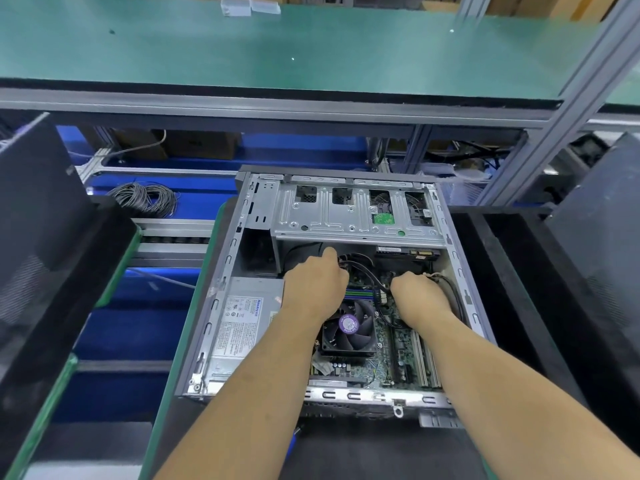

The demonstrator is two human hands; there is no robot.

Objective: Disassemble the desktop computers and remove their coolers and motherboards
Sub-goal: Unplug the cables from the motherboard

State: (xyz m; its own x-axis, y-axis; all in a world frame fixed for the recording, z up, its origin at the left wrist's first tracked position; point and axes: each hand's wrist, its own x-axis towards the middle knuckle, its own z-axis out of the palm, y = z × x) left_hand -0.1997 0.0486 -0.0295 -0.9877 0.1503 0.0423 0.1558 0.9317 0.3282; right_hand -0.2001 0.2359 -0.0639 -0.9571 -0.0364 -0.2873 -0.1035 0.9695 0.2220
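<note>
An open desktop case (pixel 221 296) lies flat in front of me with its side panel off. Inside, the green motherboard (pixel 398 344) carries a black cooler (pixel 349 329) whose fan has a purple hub label. My left hand (pixel 317 284) reaches in above the cooler, fingers curled down among black cables (pixel 363 268) at the board's far edge. My right hand (pixel 420 294) is curled on a cable bundle (pixel 446 282) near the case's right wall. What the fingertips hold is hidden.
A silver power supply (pixel 246 317) fills the case's left side. A metal drive cage (pixel 349 213) spans its far end. Black computer cases (pixel 41 237) stand at left, another black case (pixel 602 216) at right. A cable coil (pixel 145 199) lies behind. A green shelf (pixel 277 53) runs overhead.
</note>
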